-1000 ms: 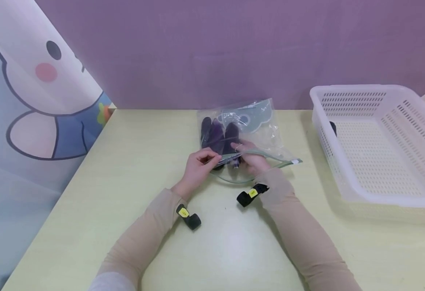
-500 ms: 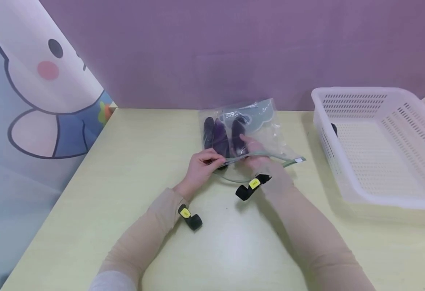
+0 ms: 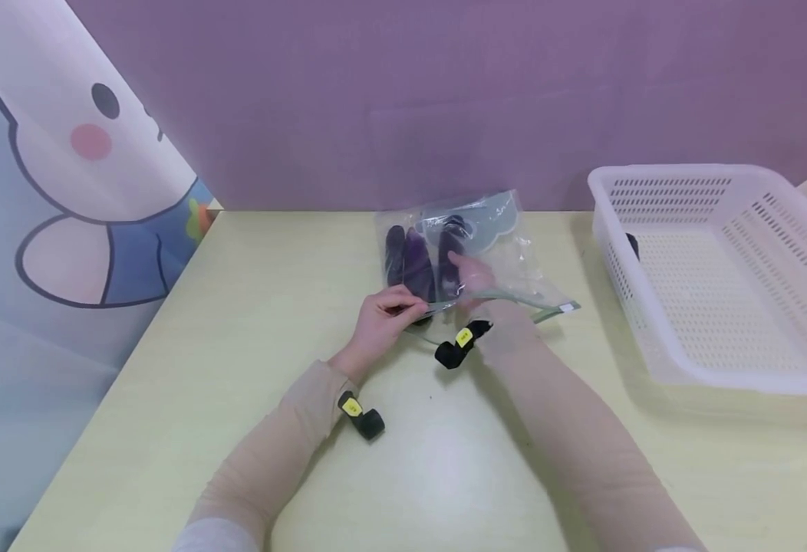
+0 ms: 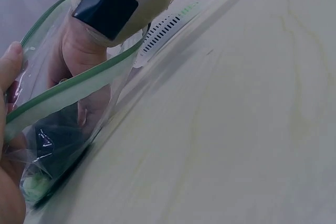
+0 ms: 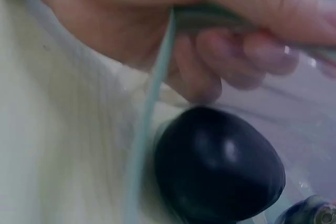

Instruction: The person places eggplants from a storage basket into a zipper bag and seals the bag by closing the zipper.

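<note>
A clear zip bag (image 3: 503, 249) with a green-edged mouth lies at the back of the table. Several dark purple eggplants are inside, among them a left one (image 3: 394, 257), a middle one (image 3: 417, 264) and a right one (image 3: 448, 276). At the bag's mouth, my left hand (image 3: 381, 316) pinches the rim; the right wrist view shows this left hand (image 5: 142, 19) above a rounded eggplant end (image 5: 218, 163). Reaching inside the bag, my right hand (image 3: 474, 277) grips the right eggplant, thumb across it. Its other fingers are mostly hidden.
On the right stands a white perforated plastic basket (image 3: 666, 337), with a small dark thing (image 3: 633, 244) by its left wall. A purple backdrop (image 3: 307, 100) rises behind the pale table (image 3: 293, 276). A cartoon-printed cloth (image 3: 51, 368) hangs at left.
My right hand has moved the right eggplant deeper into the bag and to the right, then shifted slightly left. The left hand keeps pinching the rim, nearly still.
</note>
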A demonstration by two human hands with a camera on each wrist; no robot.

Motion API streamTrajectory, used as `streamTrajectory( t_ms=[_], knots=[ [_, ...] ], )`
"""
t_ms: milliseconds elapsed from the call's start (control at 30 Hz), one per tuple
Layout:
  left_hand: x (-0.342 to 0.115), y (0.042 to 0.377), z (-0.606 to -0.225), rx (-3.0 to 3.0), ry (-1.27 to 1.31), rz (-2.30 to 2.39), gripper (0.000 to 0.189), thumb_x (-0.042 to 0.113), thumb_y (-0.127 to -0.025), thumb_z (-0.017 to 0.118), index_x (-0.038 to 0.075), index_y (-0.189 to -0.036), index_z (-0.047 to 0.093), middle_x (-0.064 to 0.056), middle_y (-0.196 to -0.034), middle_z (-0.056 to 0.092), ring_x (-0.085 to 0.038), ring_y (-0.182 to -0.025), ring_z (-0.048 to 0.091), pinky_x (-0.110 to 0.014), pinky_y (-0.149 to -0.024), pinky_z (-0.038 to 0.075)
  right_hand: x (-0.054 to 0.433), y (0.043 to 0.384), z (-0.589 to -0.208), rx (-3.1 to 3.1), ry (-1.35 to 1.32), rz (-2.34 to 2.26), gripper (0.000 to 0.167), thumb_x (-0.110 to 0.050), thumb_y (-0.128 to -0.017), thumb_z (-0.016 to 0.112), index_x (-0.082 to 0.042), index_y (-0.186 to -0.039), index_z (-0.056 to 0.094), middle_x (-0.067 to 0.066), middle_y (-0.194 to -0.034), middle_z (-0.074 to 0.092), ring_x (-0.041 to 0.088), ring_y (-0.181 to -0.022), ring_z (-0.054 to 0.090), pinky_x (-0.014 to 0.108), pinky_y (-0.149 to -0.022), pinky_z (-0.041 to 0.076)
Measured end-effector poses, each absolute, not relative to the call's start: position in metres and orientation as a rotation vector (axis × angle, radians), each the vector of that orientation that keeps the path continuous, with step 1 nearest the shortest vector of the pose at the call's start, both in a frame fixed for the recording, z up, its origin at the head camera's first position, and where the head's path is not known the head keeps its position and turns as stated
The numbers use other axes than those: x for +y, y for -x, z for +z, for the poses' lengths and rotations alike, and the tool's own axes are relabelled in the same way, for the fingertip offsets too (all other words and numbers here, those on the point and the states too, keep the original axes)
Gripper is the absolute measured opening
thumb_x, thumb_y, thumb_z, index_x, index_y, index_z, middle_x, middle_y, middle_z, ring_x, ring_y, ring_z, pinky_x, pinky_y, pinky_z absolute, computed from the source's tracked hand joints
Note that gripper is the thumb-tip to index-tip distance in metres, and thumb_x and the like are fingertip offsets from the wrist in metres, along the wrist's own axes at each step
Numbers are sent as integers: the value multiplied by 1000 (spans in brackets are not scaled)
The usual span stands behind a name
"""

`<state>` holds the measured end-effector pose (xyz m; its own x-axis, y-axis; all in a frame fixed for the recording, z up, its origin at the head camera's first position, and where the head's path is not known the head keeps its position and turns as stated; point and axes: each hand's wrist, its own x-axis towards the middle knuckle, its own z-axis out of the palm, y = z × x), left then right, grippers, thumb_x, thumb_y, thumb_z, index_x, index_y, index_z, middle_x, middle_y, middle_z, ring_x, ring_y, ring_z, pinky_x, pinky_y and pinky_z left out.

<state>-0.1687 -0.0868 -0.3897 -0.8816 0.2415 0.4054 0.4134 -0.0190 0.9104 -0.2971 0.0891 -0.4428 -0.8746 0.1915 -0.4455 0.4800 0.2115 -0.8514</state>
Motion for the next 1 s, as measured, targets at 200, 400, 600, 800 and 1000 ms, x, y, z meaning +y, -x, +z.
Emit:
streamTrajectory(
  t_ms=[200,400,600,800,1000],
  knots=[
    [-87,169,-390,-2109,718,-2028,9,-13,-80,65,-17,-87,65,16,-75,61,-3,-70,53,-15,-65,46,77,243,-362,2171,-574,-1676,62,-42,-98,44,-6,-146,29,16,-151,32,32,-138,32,42,-113,26],
    [-87,169,-389,-2117,698,-2041,10,-12,-80,65,-18,-88,65,14,-75,61,-3,-70,53,-15,-64,46,79,236,-355,2271,-423,-1655,60,-39,-96,50,-5,-143,36,15,-149,37,30,-137,34,37,-114,25],
    [-87,169,-391,-2112,692,-2034,9,-12,-80,65,-18,-87,65,17,-74,60,-3,-69,52,-15,-63,45,76,235,-355,2187,-501,-1763,66,-41,-90,60,-6,-142,39,12,-149,38,28,-136,36,37,-113,28],
    [-87,170,-391,-2118,699,-2026,9,-12,-80,65,-17,-87,65,18,-75,61,-3,-70,53,-15,-64,44,79,236,-355,2175,-484,-1723,65,-44,-90,59,-8,-142,39,13,-147,40,29,-133,39,40,-109,33],
    [-87,169,-390,-2147,685,-2011,9,-11,-80,65,-17,-88,65,18,-75,60,-3,-70,53,-16,-65,44,82,233,-354,2156,-502,-1722,69,-46,-89,60,-6,-141,39,15,-144,42,30,-128,44,40,-105,38]
  ],
)
